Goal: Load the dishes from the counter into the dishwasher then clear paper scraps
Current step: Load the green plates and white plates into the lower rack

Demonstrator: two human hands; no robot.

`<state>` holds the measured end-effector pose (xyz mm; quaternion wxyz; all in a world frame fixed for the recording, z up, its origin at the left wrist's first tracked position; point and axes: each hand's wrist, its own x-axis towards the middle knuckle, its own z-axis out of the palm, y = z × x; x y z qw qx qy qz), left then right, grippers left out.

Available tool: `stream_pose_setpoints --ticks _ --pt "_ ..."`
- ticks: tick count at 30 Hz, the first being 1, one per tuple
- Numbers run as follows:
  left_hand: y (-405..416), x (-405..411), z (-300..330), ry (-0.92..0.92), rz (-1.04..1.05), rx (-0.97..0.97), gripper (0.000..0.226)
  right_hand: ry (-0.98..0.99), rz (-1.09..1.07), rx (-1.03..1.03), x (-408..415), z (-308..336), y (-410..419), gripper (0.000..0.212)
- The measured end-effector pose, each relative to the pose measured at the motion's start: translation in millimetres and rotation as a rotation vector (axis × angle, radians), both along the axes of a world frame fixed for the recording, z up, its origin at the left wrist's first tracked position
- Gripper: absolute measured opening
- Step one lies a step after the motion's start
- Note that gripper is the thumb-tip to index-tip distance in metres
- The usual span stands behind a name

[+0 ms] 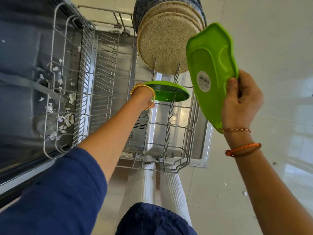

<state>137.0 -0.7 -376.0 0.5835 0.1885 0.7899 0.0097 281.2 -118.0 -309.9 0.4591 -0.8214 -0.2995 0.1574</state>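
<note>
Lowering a round green plate [166, 90] into the dishwasher rack [105, 85], the left hand [145, 97] reaches down, its fingers hidden. The right hand [240, 102] grips a green tray [211, 65] above. Best seated upright between tines, beside the speckled plates [160, 43].

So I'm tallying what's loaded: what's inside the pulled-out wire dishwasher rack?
Standing speckled beige plates, a dark pan behind, a round green plate. Stack depth is hidden.

A round green plate [166, 90] sits in the pulled-out lower rack [108, 85] beside upright speckled plates [162, 48]; paper scraps [66, 106] litter the dishwasher floor.
</note>
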Motion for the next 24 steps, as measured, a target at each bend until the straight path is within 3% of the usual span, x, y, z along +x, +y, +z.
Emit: stream_pose_setpoints --ticks 4,6,8,10,12,14,16,17,19,20,22,23,24 --pt "2.3 -29.1 -5.1 0.252 -0.622 0.394 0.035 -0.006 0.028 -0.014 2.0 8.3 5.8 0.028" --pt "2.0 -35.9 2.1 0.162 -0.729 0.769 0.033 0.030 0.030 -0.022 -0.7 13.0 9.1 0.027" --pt "-4.7 -36.5 15.2 -0.042 -0.855 1.100 0.033 0.127 0.002 -0.013 -5.0 17.3 13.5 0.023" --pt "-10.0 -33.7 26.3 -0.187 -0.874 1.318 0.029 0.257 -0.060 0.006 -11.0 21.9 20.5 0.014" --pt "-8.8 -30.1 33.7 -0.205 -0.846 1.526 0.017 0.423 -0.147 0.033 -17.6 27.5 30.5 0.005" --pt "-4.6 -28.5 42.2 -0.142 -0.895 1.765 0.010 0.633 -0.238 0.076 -23.4 30.5 42.8 0.021" --pt "2.9 -27.5 52.8 -0.160 -0.947 1.918 0.018 0.738 -0.294 0.117 -26.7 32.5 52.3 0.041" --pt "6.1 -26.0 58.1 -0.182 -0.920 1.937 0.022 0.744 -0.312 0.128 -26.5 32.8 55.3 0.052" --pt "12.5 -23.7 64.8 -0.169 -0.971 1.894 0.009 0.768 -0.320 0.180 -26.5 32.6 59.1 0.074" --pt "14.1 -22.5 67.7 -0.150 -1.059 1.815 0.023 0.794 -0.314 0.209 -27.5 32.6 60.6 0.079" --pt "15.5 -24.8 67.2 -0.212 -1.280 1.468 0.065 0.854 -0.343 0.222 -31.1 30.2 66.6 0.076" --pt "16.2 -26.7 65.6 -0.236 -1.324 1.346 0.074 0.875 -0.370 0.213 -32.5 29.3 70.8 0.071" --pt "17.3 -27.6 62.9 -0.232 -1.352 1.312 0.069 0.871 -0.383 0.180 -32.6 27.9 74.8 0.064"
